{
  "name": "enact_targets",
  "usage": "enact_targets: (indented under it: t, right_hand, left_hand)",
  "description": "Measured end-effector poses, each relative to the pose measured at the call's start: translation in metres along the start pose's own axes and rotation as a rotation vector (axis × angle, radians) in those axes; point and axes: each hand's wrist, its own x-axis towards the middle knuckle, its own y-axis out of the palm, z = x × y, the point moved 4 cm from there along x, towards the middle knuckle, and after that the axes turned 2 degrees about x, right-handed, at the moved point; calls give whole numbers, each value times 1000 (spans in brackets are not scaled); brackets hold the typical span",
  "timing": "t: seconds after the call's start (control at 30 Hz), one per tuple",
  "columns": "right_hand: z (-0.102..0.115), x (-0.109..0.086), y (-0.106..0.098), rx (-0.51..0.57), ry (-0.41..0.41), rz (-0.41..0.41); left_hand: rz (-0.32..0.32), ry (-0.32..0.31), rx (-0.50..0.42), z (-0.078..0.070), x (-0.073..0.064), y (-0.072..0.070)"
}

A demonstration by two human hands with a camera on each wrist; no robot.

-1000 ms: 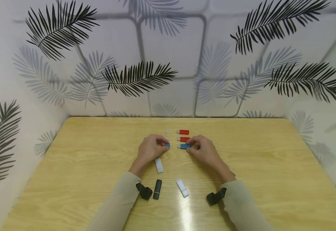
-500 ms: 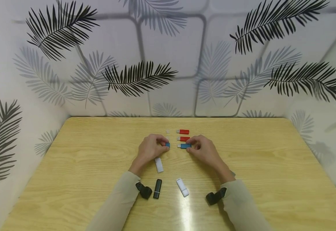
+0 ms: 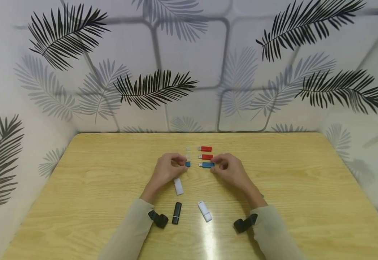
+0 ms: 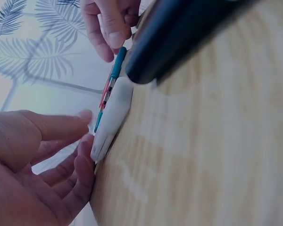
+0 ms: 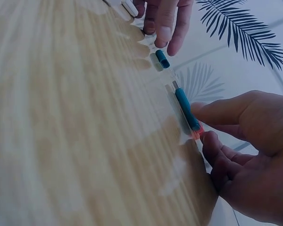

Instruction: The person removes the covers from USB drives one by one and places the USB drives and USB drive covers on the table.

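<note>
In the head view, a blue USB stick [image 3: 207, 165] lies with its metal plug pointing left, across a small gap from its blue cap [image 3: 187, 164]. My left hand [image 3: 166, 169] is at the cap's left side, thumb and fingertips slightly apart; the right wrist view shows the cap lying on the table just beyond those fingertips. My right hand [image 3: 230, 169] is at the stick's right end, thumb and index finger loosely either side of it, with a gap visible in the right wrist view. Two red USB sticks [image 3: 205, 148] lie behind, with pale clear caps [image 3: 188, 148] left of them.
Nearer me on the wooden table [image 3: 78, 202] lie a white USB stick [image 3: 178, 186] beside my left wrist, a black USB stick [image 3: 177, 213] and another white USB stick [image 3: 204, 211]. A leaf-patterned backdrop [image 3: 189, 101] rises behind the table's far edge.
My left fingers have loosened from the blue cap and drawn slightly left. The right thumb and finger have spread a little around the blue stick. Cap and stick stay in place.
</note>
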Motion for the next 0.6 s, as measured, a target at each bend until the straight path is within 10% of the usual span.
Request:
enact_targets:
  t: [0.6]
  right_hand:
    - [6, -19, -4, 86, -28, 38]
  left_hand:
    - [101, 93, -79, 7, -26, -16]
